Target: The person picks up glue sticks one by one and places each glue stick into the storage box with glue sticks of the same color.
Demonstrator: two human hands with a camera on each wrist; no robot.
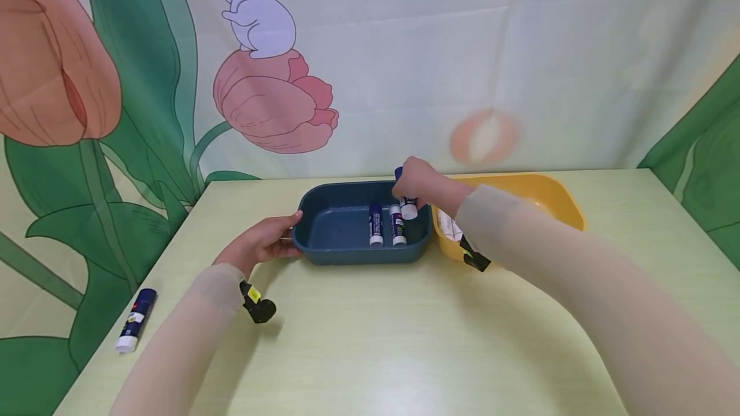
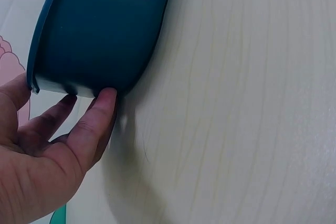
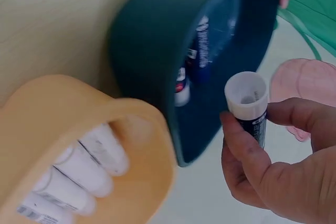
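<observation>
A dark blue tray (image 1: 347, 255) stands near the back of the table, with two navy-and-white glue sticks side by side in its right half. My left hand (image 1: 268, 241) grips the tray's left end, thumb at the rim and fingers against the outer wall, as the left wrist view also shows. Above the tray's right end, my right hand (image 1: 424, 183) pinches another glue stick (image 3: 252, 114) between thumb and fingers. In the right wrist view, that stick's white hollow end (image 3: 245, 95) faces the camera.
A yellow tray (image 1: 555, 201) adjoins the blue one on the right, partly behind my right arm. Several white tubes (image 3: 89, 166) lie in it. One glue stick (image 1: 136, 321) lies at the table's left edge. A printed cloth (image 1: 405, 69) hangs behind the table.
</observation>
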